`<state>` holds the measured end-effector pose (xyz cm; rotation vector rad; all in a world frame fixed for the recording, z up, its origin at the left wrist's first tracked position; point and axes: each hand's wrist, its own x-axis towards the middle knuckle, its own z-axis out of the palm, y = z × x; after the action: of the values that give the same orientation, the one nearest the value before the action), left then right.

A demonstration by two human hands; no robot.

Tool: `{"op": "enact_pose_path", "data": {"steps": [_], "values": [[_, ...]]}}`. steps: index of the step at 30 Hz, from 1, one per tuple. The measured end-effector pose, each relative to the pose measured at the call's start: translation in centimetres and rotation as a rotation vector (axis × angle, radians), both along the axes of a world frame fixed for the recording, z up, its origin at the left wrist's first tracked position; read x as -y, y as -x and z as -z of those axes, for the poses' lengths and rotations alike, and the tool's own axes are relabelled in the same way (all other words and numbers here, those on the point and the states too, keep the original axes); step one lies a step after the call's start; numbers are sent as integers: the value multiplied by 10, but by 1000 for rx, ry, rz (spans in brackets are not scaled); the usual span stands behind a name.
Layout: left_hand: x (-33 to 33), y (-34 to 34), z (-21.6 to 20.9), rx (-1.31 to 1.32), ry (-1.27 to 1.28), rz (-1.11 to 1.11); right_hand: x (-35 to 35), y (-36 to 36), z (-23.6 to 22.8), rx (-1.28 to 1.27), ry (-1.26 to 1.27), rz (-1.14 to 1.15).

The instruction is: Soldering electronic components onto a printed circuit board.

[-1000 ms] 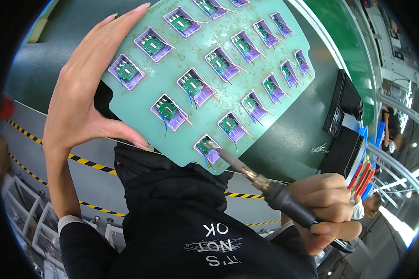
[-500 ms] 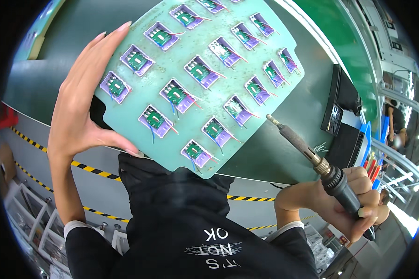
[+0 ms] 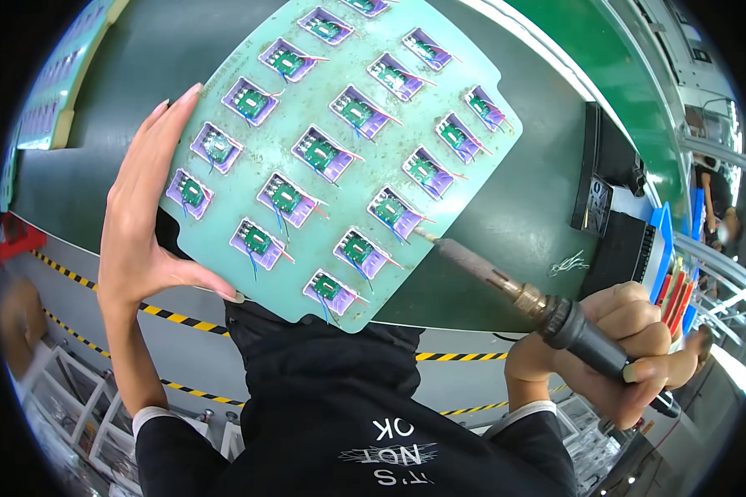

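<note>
A pale green tray [image 3: 302, 258] lies tilted in front of me, holding rows of small purple housings. Each housing contains a green circuit board [image 3: 357, 248], with thin red and blue wires sticking out. My left hand [image 3: 141, 224] grips the tray's left corner, its thumb along the near edge and its fingers stretched along the left side. A black-handled soldering iron [image 3: 568, 325] is wrapped in the fingers of my right hand [image 3: 626, 335]. The iron's tip is over the tray's right edge, close to the wires of one housing [image 3: 394, 212]; whether it touches them I cannot tell.
Below the tray is a dark green work table [image 3: 472, 286]. A black box-shaped device [image 3: 593, 207] stands at the right, with cut wire scraps [image 3: 569, 263] near it. More filled trays [image 3: 62, 108] sit at the far left. A person [image 3: 713, 199] is in the background at right.
The soldering iron has moved left and slightly down, its tip going from beside the tray to over its right edge. The tray and my left hand appear slightly lower in view.
</note>
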<state>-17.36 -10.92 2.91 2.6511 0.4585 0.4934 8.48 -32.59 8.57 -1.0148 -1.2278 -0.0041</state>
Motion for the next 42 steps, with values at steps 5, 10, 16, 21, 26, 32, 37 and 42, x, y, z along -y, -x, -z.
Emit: {"op": "enact_pose_path", "data": {"steps": [5,10,16,21,26,32,37,42], "values": [[-1,-1,-1,-16,12,-1,5,-16,-1,-6,15,123],[-5,-6,0,-44,23,-8,15,-49,-5,-162,-14,167],[-5,-10,-2,-73,-26,17,32,-76,-11,-189,-48,292],[-1,-15,3,-103,-69,36,42,-87,-9,-164,-61,264],[-2,-8,10,-100,-92,21,50,-99,-12,-111,-31,264],[0,3,5,-132,-96,31,57,-104,-12,-221,-45,201],[0,-11,2,-105,27,46,56,-126,-9,659,4,743],[47,-31,-59,-3,-396,24,59,-133,-27,-69,136,339]]}}
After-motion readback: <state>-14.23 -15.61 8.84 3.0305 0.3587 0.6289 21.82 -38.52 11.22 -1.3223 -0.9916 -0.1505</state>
